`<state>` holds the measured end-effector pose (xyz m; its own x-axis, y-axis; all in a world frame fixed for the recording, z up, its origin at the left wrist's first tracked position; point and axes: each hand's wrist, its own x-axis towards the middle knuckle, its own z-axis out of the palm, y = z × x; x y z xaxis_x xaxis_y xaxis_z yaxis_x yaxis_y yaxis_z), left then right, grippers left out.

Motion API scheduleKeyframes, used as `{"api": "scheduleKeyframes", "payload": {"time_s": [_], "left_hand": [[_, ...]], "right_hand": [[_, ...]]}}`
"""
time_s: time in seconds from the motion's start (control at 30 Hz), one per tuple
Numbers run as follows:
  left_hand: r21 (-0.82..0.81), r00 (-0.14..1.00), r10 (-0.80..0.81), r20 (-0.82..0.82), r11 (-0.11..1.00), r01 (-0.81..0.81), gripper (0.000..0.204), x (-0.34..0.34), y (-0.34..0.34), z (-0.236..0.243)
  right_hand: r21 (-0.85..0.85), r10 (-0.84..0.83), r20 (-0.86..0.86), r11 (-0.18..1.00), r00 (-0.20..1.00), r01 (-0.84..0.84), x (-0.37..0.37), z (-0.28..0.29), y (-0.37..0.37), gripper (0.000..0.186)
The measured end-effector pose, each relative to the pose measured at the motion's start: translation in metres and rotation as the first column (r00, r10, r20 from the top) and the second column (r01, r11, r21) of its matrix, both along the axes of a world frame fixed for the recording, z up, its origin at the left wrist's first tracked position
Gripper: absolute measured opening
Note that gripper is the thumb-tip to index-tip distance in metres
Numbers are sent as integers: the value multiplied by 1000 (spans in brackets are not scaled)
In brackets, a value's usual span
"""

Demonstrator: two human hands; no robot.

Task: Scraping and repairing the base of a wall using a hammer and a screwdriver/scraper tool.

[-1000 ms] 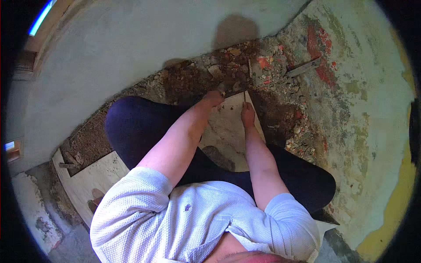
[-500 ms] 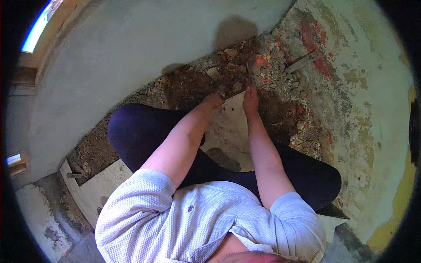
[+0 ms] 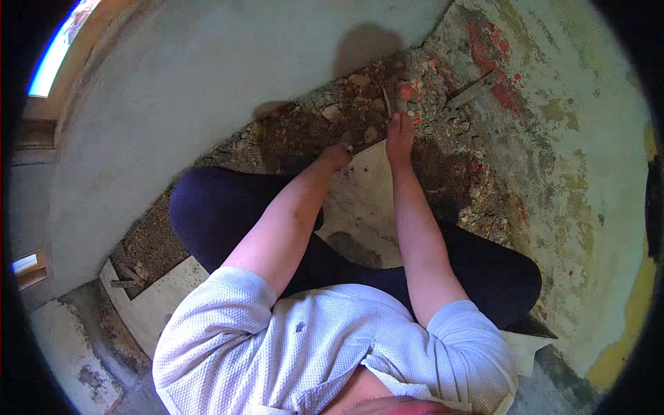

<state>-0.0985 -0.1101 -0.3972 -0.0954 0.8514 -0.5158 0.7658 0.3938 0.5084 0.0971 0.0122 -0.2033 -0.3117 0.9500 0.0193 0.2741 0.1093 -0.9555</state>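
Between my legs lies a pale, marble-look tile (image 3: 360,197) with a dark patch near its lower end. My left hand (image 3: 337,156) is closed at the tile's far left corner, low over the dirt; what its fingers hold is too small and dark to name. Just beyond the tile's far right corner, my right hand (image 3: 400,140) is closed round a thin, light-coloured stick-like tool (image 3: 387,102) that points away from me. The tool's far end is lost among the rubble. Both hands are near broken earth and stones (image 3: 332,114).
A smooth grey-green wall (image 3: 207,83) borders the rubble on the far left. To the right stands a peeling wall (image 3: 567,173), with a flat wooden strip (image 3: 474,88) lying near its foot. More pale tile (image 3: 166,294) lies by my left knee, with a small piece (image 3: 123,283) at its corner.
My right hand has moved slightly away from me, and the thin tool now leans a little left where it was blurred before. My left hand has barely shifted.
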Motion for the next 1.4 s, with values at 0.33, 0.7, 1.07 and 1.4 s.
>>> {"api": "scheduleKeyframes", "payload": {"time_s": [0.33,0.7,1.07,1.4], "left_hand": [[-379,960,248,130,907,-183,30,80,37,58],[-510,977,163,136,857,-72,33,82,30,50],[-352,998,-51,48,934,65,36,90,50,83],[-356,998,-51,36,932,61,33,86,52,79]], "right_hand": [[-170,57,476,985,877,29,69,-81,-41,46],[-15,-84,146,996,986,87,68,-53,-23,42],[-9,-40,400,999,915,48,80,-50,5,43],[19,-100,519,994,849,106,99,-111,-43,44]]}}
